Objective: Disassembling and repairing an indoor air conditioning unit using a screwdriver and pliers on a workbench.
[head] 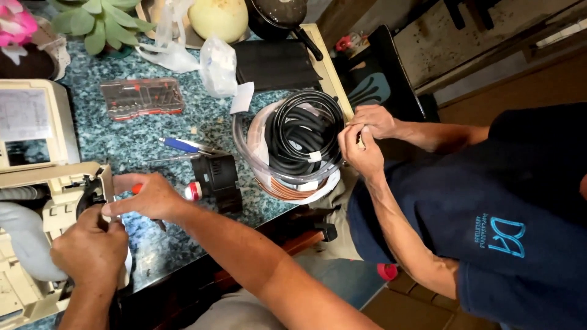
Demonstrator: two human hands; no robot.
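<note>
Both hands work at the cream plastic appliance housing (36, 201) on the desk's (165, 244) left edge — the left hand (88, 250) clenched on a small white part against it to steady it, the right hand (150, 197) pinching just above. Further right, a co-worker's hands (365, 139) fiddle at a coil of black hose (299, 137) — bundled to stay tidy.

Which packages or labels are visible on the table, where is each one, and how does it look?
Clear plastic case: flat rectangle with red parts, near the succulent.
Clear plastic bag: crumpled, white contents, beside the black folder.
White label: small paper tag at the bag's lower edge.
White tags: small, on the coiled black hose.
No screens show.
</note>
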